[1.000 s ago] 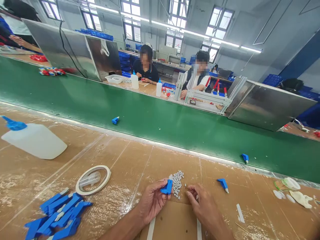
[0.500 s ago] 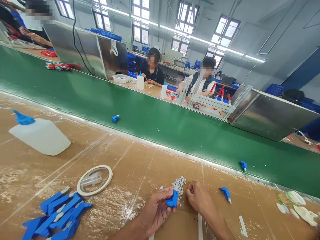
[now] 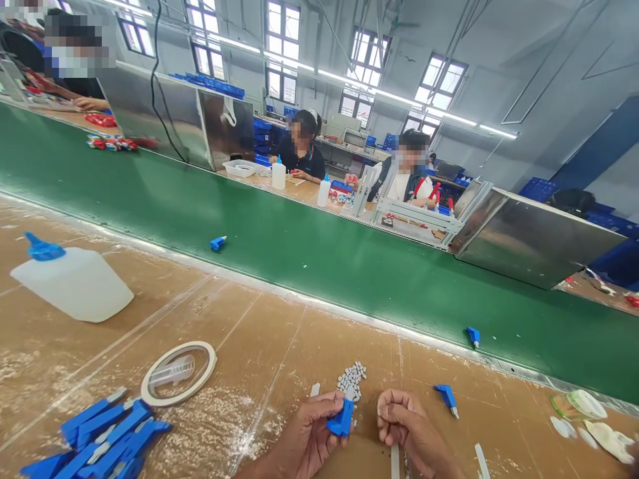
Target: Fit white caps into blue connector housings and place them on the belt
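Left hand [image 3: 309, 436] grip pinching blue part [image 3: 341, 422]; right hand [image 3: 402, 419] curled closed beside grey pellets [image 3: 351, 377].

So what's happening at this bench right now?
A person sits at a brown worktable beside a green conveyor belt. The left hand holds a small blue plastic part; the right hand is curled shut close beside it, contents unseen. A heap of tiny grey pieces lies just beyond, a pile of blue parts at the left. Two people work across the belt.
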Action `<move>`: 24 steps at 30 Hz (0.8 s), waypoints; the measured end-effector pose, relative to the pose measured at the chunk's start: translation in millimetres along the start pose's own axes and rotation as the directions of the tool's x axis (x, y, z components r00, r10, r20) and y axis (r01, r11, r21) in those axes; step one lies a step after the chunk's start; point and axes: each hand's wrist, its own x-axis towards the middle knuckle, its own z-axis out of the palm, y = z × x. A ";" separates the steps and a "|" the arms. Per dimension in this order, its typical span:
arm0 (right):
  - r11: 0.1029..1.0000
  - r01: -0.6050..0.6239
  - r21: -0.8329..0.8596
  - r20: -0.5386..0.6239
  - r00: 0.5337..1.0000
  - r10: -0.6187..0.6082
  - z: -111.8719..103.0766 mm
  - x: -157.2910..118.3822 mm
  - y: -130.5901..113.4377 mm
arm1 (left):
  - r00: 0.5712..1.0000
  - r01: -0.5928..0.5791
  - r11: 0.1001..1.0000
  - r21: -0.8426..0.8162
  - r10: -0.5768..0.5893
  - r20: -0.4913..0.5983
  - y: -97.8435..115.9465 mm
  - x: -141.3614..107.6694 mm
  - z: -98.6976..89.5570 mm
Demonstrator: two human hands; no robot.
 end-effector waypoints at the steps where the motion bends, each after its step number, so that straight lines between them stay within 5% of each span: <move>1: 0.996 -0.018 0.090 0.026 1.000 0.015 1.0 -5.1 3.4 | 1.000 0.004 1.000 0.000 -0.004 0.001 -0.8 -0.1 0.1; 10: 0.817 -0.001 0.577 0.056 0.998 -0.038 4.9 -13.1 18.8 | 0.999 0.025 1.000 0.008 -0.025 -0.035 -3.4 1.3 -2.9; 24: 0.875 0.161 0.456 -0.093 0.987 -0.133 3.7 -13.7 33.9 | 0.996 0.078 0.997 0.010 -0.078 0.035 -4.8 1.7 -10.3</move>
